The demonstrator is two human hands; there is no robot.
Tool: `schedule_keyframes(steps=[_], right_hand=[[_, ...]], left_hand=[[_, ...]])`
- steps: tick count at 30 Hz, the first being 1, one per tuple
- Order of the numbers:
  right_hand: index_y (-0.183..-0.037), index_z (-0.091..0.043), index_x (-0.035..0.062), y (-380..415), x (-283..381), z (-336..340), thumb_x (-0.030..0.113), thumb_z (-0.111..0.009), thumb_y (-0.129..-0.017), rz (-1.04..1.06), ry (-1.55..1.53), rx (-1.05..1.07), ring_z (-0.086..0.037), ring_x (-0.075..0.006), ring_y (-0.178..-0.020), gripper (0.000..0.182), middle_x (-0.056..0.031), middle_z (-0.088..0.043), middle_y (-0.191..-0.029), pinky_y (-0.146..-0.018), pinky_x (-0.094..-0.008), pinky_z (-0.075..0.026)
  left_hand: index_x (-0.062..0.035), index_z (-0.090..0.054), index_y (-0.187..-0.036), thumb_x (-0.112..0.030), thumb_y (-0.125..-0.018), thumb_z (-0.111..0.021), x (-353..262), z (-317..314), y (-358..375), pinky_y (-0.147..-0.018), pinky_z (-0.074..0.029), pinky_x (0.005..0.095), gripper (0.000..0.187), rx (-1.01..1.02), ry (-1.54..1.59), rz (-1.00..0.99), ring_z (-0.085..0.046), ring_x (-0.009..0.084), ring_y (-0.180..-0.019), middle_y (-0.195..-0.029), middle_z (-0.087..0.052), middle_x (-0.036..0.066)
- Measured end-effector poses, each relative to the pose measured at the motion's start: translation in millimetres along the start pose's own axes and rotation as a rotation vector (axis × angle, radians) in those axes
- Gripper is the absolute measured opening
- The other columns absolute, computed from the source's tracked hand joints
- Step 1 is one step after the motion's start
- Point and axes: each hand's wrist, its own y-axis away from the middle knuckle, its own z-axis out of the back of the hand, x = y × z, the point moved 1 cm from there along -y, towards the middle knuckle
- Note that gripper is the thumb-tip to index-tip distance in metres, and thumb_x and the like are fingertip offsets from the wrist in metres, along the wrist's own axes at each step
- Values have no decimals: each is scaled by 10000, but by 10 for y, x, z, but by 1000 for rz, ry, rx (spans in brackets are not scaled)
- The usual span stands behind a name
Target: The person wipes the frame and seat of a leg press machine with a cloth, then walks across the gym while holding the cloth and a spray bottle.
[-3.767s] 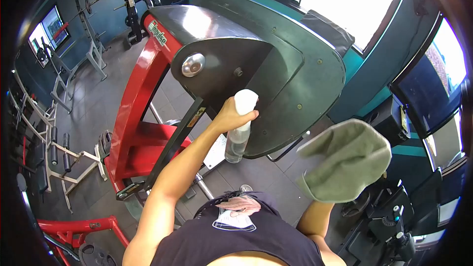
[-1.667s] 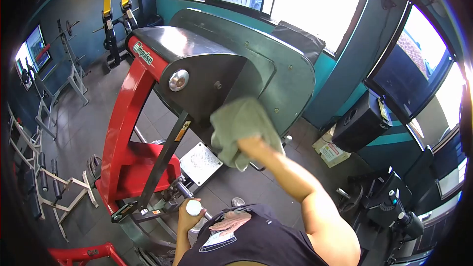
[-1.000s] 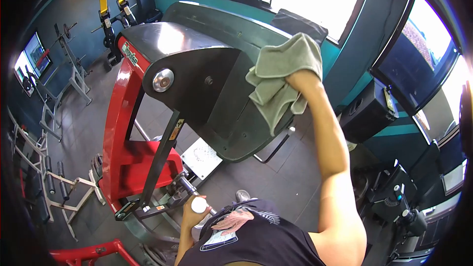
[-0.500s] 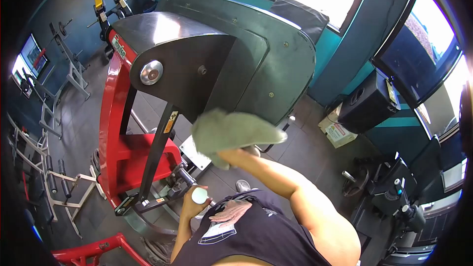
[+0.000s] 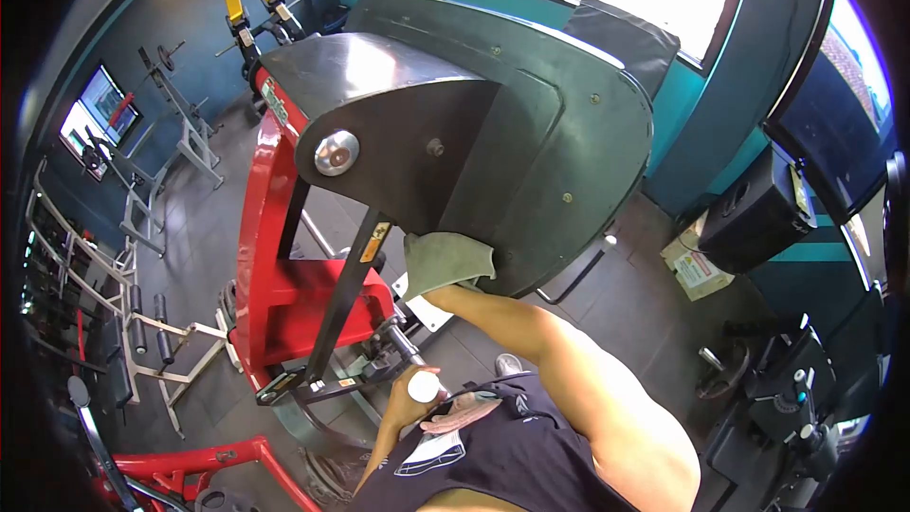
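Note:
A grey-green cloth (image 5: 447,261) drapes over my right hand, hiding its fingers. The hand presses the cloth at the lower edge of a big dark panel (image 5: 531,180) on a red-framed gym machine (image 5: 258,256). My left hand (image 5: 406,405) is low in front of my body, its fingers wrapped round a bottle (image 5: 424,386) whose round white top faces up. Just beyond that hand lies the machine's metal bar (image 5: 403,341). A steel cover (image 5: 365,64) curves over the top of the machine.
A black speaker (image 5: 763,213) stands at the right beside a cardboard box (image 5: 697,261). White-framed gym equipment (image 5: 175,341) fills the left side. A red tubular frame (image 5: 190,463) is at the lower left, and a dark pad (image 5: 621,43) leans below the window.
The cloth, spread out and blurred before, now sits folded closer round my right hand. The view has shifted, so the machine appears farther right and lower. My left hand still holds the bottle.

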Motion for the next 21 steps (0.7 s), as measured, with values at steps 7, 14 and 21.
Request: schedule_keyframes(steps=[7, 14, 21], right_hand=[[-1200, -613, 84, -1156, 71, -119, 245, -594, -888, -60, -15, 31, -532, -360, -1131, 352, -151, -593, -1198, -976, -433, -417], [-1169, -629, 83, -1598, 89, -352, 236, -600, -881, -142, -11, 74, -558, -359, -1089, 327, -144, -615, -1153, -947, -436, -438], [-1138, -645, 82, -807, 126, -201, 227, -606, -874, -36, 43, 91, -584, -358, -1047, 304, -137, -637, -1109, -918, -438, -458]], left_hand=[[-69, -665, -1099, -169, -694, -861, -24, -38, 130, -834, -523, 323, 461, 23, 84, 122, -667, 203, -966, -1073, -678, 98], [-51, -659, -1117, -214, -725, -842, -205, -161, 403, -873, -519, 350, 462, -29, 63, 190, -662, 264, -984, -1082, -672, 125], [-46, -648, -1098, -159, -692, -823, 3, -115, 544, -856, -525, 381, 457, -37, 97, 64, -656, 323, -985, -1064, -664, 145]])
